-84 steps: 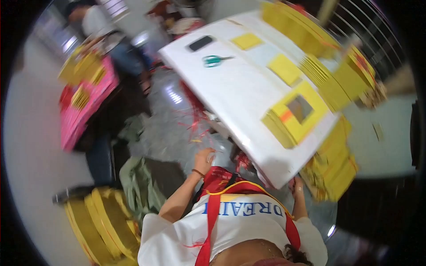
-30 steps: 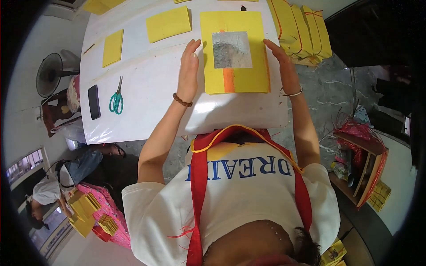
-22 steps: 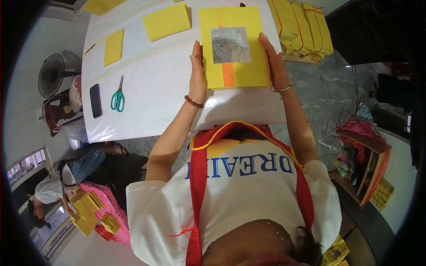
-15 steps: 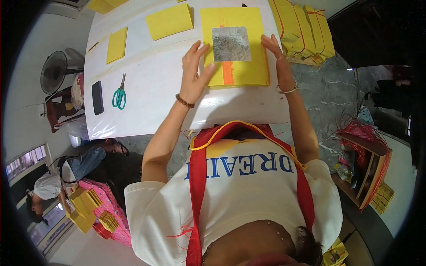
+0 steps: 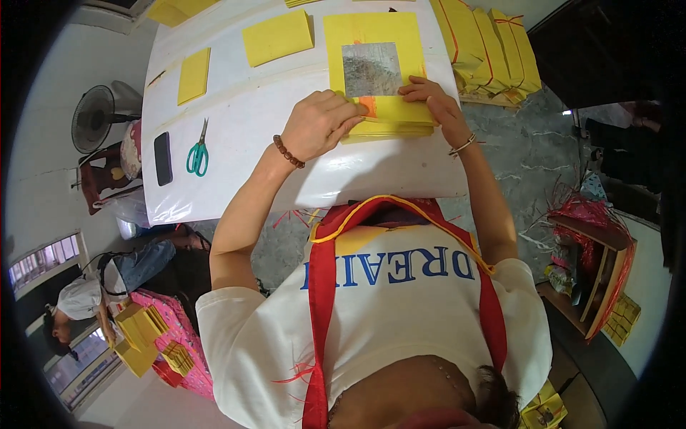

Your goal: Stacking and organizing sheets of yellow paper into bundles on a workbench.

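A stack of yellow paper sheets (image 5: 375, 28) with a silver foil square (image 5: 370, 69) and an orange strip lies on the white table (image 5: 243, 143). The near edge of the top sheet is folded up. My left hand (image 5: 318, 121), with a bead bracelet on the wrist, pinches that folded edge at its left end. My right hand (image 5: 436, 104), wearing a thin bangle, presses on the fold at its right end. Both hands touch the same sheet.
Green-handled scissors (image 5: 198, 151) and a black phone (image 5: 163, 158) lie at the table's left. Two smaller yellow sheets (image 5: 277, 36) lie further back. Bundles of yellow paper (image 5: 486, 43) are stacked at the right. A person (image 5: 78, 314) sits on the floor lower left beside a fan (image 5: 96, 118).
My hands moved from the sheet's sides to its near edge and folded it up toward the foil square. The camera view swung from a tilted room view to looking straight down.
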Tool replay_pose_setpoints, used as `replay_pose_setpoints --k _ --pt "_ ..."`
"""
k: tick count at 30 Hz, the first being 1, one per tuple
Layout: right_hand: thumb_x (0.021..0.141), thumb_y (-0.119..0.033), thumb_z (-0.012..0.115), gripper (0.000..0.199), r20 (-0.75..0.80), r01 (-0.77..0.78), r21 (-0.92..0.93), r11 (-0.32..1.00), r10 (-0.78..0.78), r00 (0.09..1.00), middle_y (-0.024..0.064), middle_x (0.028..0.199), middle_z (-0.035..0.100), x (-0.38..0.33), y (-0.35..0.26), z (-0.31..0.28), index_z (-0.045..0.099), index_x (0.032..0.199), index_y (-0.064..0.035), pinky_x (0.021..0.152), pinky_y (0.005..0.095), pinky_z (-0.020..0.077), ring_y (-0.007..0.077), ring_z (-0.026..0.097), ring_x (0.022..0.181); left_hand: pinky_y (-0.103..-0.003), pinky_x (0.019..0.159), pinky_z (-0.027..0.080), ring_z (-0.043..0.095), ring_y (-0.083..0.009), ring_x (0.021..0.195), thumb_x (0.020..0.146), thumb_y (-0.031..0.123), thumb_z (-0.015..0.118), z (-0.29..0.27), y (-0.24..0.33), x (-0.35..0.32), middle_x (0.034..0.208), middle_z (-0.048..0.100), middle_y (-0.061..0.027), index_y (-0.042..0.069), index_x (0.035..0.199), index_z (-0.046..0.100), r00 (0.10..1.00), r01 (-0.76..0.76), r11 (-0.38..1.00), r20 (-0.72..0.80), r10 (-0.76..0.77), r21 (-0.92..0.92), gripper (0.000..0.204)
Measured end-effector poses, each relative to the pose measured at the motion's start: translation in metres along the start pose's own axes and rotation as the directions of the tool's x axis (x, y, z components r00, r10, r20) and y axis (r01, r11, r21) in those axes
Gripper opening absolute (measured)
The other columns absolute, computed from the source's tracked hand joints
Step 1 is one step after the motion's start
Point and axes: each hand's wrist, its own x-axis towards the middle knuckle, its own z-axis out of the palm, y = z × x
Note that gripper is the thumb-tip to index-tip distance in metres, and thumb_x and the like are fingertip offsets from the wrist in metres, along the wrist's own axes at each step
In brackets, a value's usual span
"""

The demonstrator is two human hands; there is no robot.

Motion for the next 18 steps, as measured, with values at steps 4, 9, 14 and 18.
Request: replay_pose_setpoints --k 4,9,14,18 --pt "0.096 -0.035 0.032 0.045 -0.018 -0.018 0.031 0.999 0.019 1.0 0.0108 0.116 0.06 -0.001 0.0 0.001 0.063 0.105 -0.0027 0.107 0.0396 0.0246 0.0303 0.037 0.127 -0.035 0.063 0.045 0.056 -0.0274 0.07 0.086 0.017 0.058 0.0 -0.005 0.004 0.073 0.058 -0.0099 0.006 0.092 0.064 1.0 0.003 0.999 -0.011 -0.003 -0.044 0.014" --pt "0.094 -0.046 0.021 0.06 0.011 -0.06 0.031 0.998 0.06 0.998 0.0141 0.118 0.057 -0.001 0.001 0.002 0.058 0.109 -0.0014 0.108 0.04 0.0214 0.0314 0.033 0.129 -0.037 0.063 0.047 0.058 -0.028 0.071 0.087 0.019 0.056 -0.001 -0.011 0.007 0.074 0.061 -0.0109 0.005 0.089 0.065 0.998 0.058 0.994 0.027 -0.056 -0.091 0.017" --pt "0.093 -0.047 0.019 0.062 -0.013 -0.068 0.058 0.996 0.069 0.998 0.0126 0.117 0.058 -0.002 0.004 0.003 0.059 0.11 -0.0025 0.109 0.04 0.021 0.0298 0.034 0.129 -0.037 0.063 0.047 0.059 -0.029 0.071 0.087 0.019 0.055 -0.002 -0.016 0.011 0.075 0.062 -0.0123 0.003 0.088 0.065 0.993 0.106 0.983 0.064 -0.097 -0.153 0.019" --pt "0.092 -0.055 0.019 0.068 -0.023 -0.088 0.048 0.995 0.089 0.996 0.0098 0.119 0.059 -0.002 0.006 0.003 0.06 0.111 -0.0041 0.108 0.0406 0.0221 0.0282 0.035 0.129 -0.036 0.063 0.047 0.059 -0.0289 0.07 0.086 0.018 0.055 -0.003 -0.019 0.013 0.076 0.063 -0.0126 0.002 0.085 0.065 0.994 0.1 0.971 0.071 -0.086 -0.217 0.019"
